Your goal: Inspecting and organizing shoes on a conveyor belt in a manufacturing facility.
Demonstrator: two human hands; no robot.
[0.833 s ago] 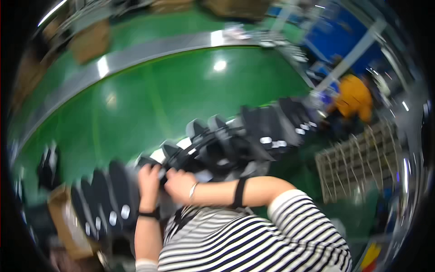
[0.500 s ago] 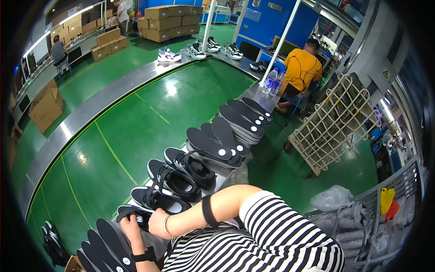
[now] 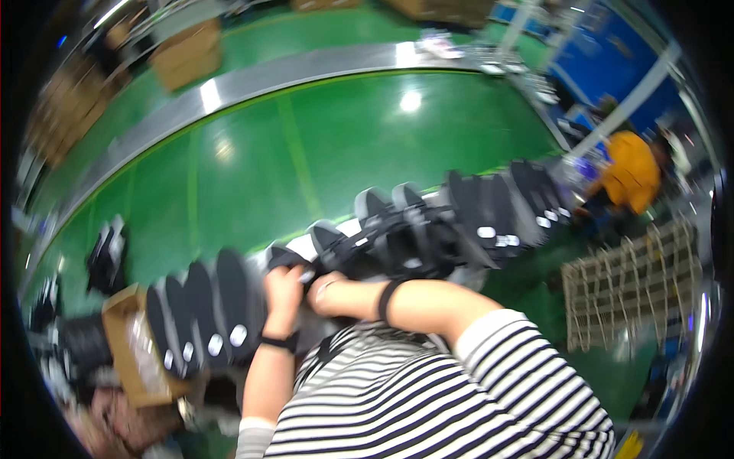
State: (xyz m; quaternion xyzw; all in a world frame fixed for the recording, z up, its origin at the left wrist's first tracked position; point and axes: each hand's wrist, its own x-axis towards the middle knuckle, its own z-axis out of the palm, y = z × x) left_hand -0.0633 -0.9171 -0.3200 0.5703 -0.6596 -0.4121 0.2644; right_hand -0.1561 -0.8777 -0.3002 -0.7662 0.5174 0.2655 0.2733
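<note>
A black sneaker with a pale sole edge sits in front of me between both hands. Over its left side, my left hand is closed on it. My right hand is curled against the same sneaker at its near right side; its fingertips are hidden. Just to the right stands another black sneaker, followed by two more black sneakers in the row. Left of my left hand, stacks of black insoles with round white stickers lean side by side. Motion blurs the whole picture.
More black insoles lie stacked at the row's right end. An open cardboard box stands at the left. Beyond the green surface runs a metal ledge. A person in an orange shirt and a wire cage cart are at the right.
My view has swung left and down, so the row of shoes and insoles now lies more level across the picture. Both hands stay at the same sneaker.
</note>
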